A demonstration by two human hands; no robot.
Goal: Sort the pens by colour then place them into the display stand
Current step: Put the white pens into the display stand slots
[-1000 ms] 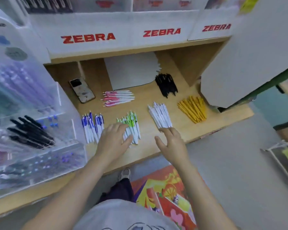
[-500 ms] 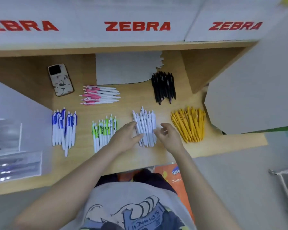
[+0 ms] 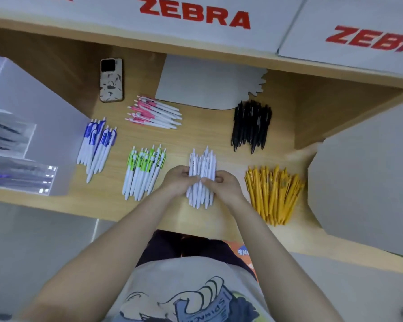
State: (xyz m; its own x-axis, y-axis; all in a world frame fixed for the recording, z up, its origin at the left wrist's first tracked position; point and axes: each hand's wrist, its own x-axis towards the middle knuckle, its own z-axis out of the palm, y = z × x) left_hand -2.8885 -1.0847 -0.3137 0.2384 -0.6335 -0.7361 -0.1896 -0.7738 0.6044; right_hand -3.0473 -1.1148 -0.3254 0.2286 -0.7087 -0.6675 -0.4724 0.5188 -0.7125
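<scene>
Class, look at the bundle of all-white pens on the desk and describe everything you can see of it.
The white pens form a tight bundle of slim, plain white pens that look plastic, lying roughly parallel and pointing away from the person. The bundle sits on the wooden desk, between the green-and-white pens and the yellow pens. The left hand and right hand grip it from either side, fingers curled round its middle.

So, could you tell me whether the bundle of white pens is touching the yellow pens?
Apart. The head view shows bare wood between the white pens, gripped by both hands, and the yellow pens.
</scene>
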